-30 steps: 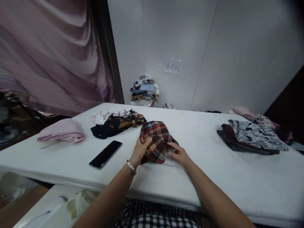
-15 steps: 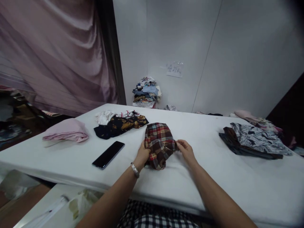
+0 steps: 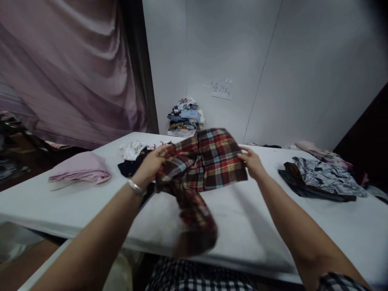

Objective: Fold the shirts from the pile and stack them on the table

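Observation:
A red and brown plaid shirt (image 3: 220, 161) is stretched in the air between my two hands, above the white table (image 3: 273, 226). My left hand (image 3: 151, 163), with a silver bracelet at the wrist, pinches its left side. At the right edge of the cloth, my right hand (image 3: 251, 161) grips it between thumb and fingers. One part of the shirt, probably a sleeve, hangs down toward the table's front edge and is blurred. The phone, mostly hidden, lies behind my left wrist.
A folded pink cloth (image 3: 81, 167) lies at the left. Dark and white garments (image 3: 133, 155) are partly covered by the shirt. At the right sits a stack with a black-and-white patterned garment (image 3: 329, 176). Piled clothes (image 3: 186, 115) stand by the wall.
The plaid shirt was bunched on the table and is now lifted and spread out. My left hand has moved left and up, my right hand slightly right and up.

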Tool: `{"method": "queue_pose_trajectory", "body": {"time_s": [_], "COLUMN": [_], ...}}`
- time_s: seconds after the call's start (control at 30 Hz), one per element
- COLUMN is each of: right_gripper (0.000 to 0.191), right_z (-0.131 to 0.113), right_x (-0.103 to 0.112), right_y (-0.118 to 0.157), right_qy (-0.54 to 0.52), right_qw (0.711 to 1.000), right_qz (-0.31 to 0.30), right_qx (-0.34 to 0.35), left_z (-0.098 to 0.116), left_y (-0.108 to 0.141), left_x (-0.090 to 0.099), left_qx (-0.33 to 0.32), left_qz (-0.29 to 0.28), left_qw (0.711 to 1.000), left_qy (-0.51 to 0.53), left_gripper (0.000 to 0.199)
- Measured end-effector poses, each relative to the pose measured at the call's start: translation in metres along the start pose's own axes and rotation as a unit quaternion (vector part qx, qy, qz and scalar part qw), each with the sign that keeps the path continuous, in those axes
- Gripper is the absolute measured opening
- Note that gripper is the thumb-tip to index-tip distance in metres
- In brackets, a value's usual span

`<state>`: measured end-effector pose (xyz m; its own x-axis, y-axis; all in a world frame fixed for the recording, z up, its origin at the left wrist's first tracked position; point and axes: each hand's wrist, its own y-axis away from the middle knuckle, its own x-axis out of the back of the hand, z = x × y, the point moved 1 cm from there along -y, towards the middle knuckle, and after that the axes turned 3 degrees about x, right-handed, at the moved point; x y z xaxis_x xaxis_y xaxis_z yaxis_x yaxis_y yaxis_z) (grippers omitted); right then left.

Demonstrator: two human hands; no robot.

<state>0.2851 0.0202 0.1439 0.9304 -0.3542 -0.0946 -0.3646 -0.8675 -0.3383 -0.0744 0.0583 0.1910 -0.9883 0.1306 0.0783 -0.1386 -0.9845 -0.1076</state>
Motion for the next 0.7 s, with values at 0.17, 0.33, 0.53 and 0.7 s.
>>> {"method": "queue_pose_trajectory", "body": {"time_s": [0.17, 0.33, 0.53, 0.7], "right_gripper": [0.042, 0.033, 0.028, 0.058], "right_z": [-0.044, -0.015, 0.023, 0.068], "right_x": [0.038, 0.061, 0.068, 0.014], "right_y": [-0.032, -0.035, 0.003, 0.048], "right_qy": [-0.035, 0.209, 0.336, 0.375], "right_qw": [0.999, 0.974, 0.938, 0.915], "right_qz": [-0.006, 0.068, 0.079, -0.146], "right_qx": [-0.025, -0.054, -0.03, -0.017], "left_z": [0.061, 0.039, -0.037, -0.09], "left_y": [-0.06, -0.1, -0.065, -0.006], "left_x": [0.016, -0.009, -0.036, -0.064], "left_qx": [-0.063, -0.113, -0.146, -0.159], "left_qz": [-0.022, 0.025, -0.039, -0.134], "left_qw": [0.976, 0.883, 0.857, 0.827], "left_qy": [-0.209, -0.454, -0.492, -0.523], "left_gripper": [0.058, 0.027, 0.029, 0.029]}}
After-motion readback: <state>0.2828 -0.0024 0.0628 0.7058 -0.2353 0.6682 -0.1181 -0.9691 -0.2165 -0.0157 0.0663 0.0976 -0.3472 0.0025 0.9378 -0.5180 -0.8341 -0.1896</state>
